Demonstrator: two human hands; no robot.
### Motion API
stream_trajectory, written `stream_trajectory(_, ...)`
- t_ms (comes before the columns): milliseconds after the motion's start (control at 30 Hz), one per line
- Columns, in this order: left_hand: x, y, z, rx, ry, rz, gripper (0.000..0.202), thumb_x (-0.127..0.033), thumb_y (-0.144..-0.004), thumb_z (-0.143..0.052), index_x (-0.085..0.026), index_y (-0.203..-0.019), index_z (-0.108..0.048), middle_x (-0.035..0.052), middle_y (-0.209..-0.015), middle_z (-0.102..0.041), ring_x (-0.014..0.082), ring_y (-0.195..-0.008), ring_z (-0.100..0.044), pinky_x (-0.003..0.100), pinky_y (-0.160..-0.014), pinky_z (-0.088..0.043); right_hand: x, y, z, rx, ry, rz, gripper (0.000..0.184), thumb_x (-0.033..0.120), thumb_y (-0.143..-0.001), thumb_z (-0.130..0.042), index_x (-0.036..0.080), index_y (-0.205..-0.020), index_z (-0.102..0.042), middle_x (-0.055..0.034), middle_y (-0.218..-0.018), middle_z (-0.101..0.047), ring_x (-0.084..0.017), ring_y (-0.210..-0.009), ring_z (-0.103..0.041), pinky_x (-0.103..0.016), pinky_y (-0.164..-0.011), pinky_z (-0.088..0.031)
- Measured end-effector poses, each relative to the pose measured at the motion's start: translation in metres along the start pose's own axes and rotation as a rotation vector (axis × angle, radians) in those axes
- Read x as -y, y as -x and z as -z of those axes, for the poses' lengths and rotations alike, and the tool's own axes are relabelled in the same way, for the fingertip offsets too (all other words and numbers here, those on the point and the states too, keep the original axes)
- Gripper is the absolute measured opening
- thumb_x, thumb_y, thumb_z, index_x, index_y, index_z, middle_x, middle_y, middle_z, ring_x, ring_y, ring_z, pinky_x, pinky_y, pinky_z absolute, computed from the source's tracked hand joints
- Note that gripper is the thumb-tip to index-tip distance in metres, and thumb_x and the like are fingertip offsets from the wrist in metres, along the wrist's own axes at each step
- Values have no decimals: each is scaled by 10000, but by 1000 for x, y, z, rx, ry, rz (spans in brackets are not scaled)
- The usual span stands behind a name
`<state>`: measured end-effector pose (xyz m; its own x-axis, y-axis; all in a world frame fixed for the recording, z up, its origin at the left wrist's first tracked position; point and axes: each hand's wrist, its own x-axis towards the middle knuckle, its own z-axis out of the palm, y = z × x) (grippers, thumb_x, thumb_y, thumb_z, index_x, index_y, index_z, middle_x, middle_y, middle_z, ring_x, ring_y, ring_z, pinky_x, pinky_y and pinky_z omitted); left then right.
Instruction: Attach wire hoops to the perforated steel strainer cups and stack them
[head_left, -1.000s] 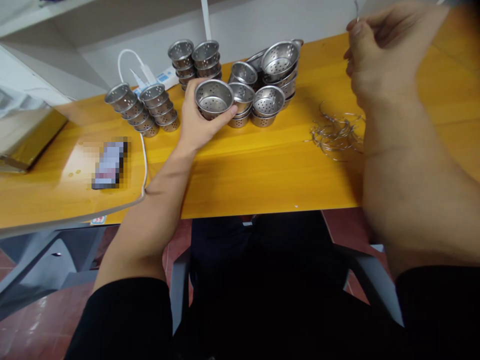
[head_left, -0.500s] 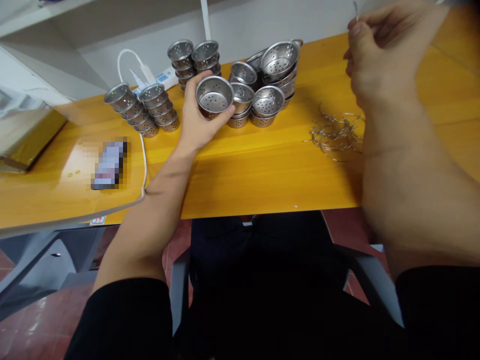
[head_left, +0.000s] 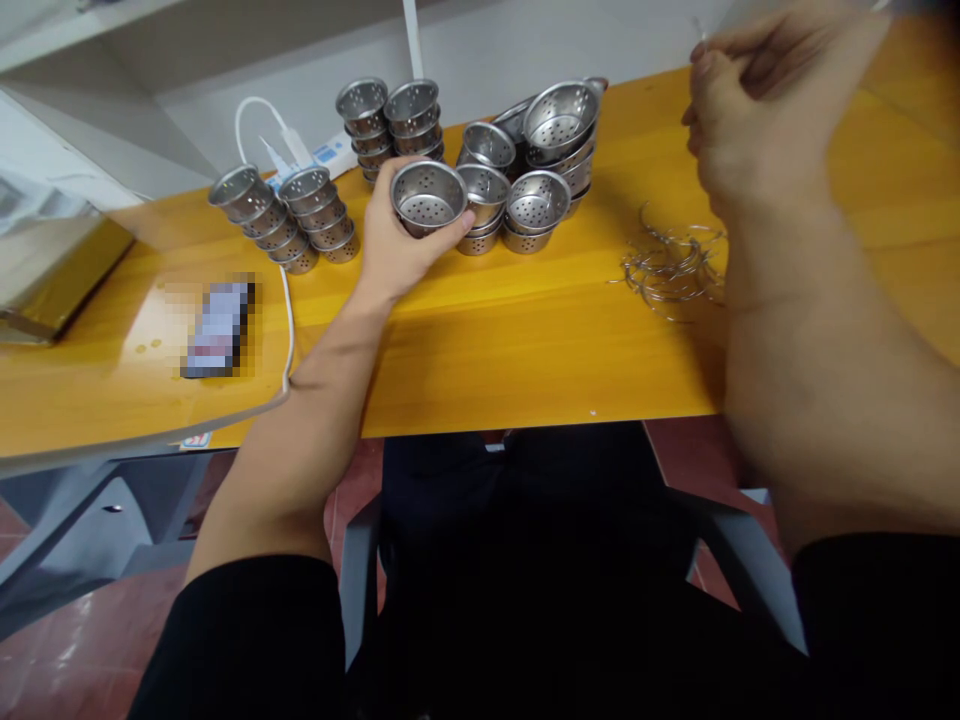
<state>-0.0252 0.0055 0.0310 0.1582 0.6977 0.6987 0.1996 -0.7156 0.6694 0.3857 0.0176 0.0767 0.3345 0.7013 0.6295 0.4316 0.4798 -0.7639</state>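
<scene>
My left hand (head_left: 394,245) is wrapped round a small perforated metal cup (head_left: 427,197), held just above the orange table (head_left: 525,340) beside a cluster of stacked identical cups (head_left: 536,160). My right hand (head_left: 750,110) is raised at the upper right, its fingers pinched on a thin wire piece (head_left: 700,30) that barely shows above the fingertips. A loose pile of wire rings (head_left: 671,265) lies on the table below the right hand.
More cup stacks stand at the back left (head_left: 289,215) and back centre (head_left: 386,120). A phone (head_left: 217,328) lies at the left with a white cable (head_left: 287,330) beside it, a white power strip (head_left: 315,158) behind. A gold box (head_left: 52,280) sits at the far left.
My left hand has shifted the cup slightly, lifting it and then lowering it a little. My right hand stays raised and has edged slightly left.
</scene>
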Motion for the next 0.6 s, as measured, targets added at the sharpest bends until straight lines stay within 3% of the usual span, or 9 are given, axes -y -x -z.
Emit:
stream_trajectory(100,-4,3,-2,14,-59,-25,1083,-1163,-720,-1006,-430,-1424,-634,74,-1429,-833,422,-1318,-824,656,-1157,-667,16,17,-8,134,-2,129,407,365,-1087,-1018,290,-801,-739,1,-732,-545,-175,-618,-487,-362,-627,-451)
stream_trajectory(200,-3,6,-6,49,-80,-49,1136,-1185,-714,-988,-424,-1465,-603,78,-1410,-814,418,-1309,-835,616,-1139,-679,46,48,-23,276,-43,125,256,537,-1055,-1025,367,-960,-858,-17,-847,-703,-232,-703,-533,-451,-752,-600)
stream_trajectory(400,-9,11,-22,89,-71,-46,1240,-1196,-610,-1030,-430,-1485,-600,74,-1450,-781,447,-1354,-843,640,-1196,-693,106,103,-51,495,-115,72,87,386,-1026,-950,414,-1100,-914,15,-860,-717,-239,-742,-623,-449,-798,-639)
stream_trajectory(500,-10,13,-28,130,-73,-56,1222,-1147,-639,-1071,-437,-1516,-602,79,-1470,-777,451,-1360,-843,652,-1213,-700,115,110,-56,533,-30,-8,126,352,-1051,-915,433,-1145,-897,24,-841,-707,-248,-753,-626,-456,-832,-676)
stream_trajectory(600,-5,15,-30,146,-59,-110,1163,-1064,-725,-1107,-444,-1559,-584,83,-1487,-775,434,-1345,-844,626,-1202,-714,110,109,-59,533,33,-29,110,415,-1101,-922,452,-1202,-895,26,-889,-748,-246,-792,-655,-439,-870,-700)
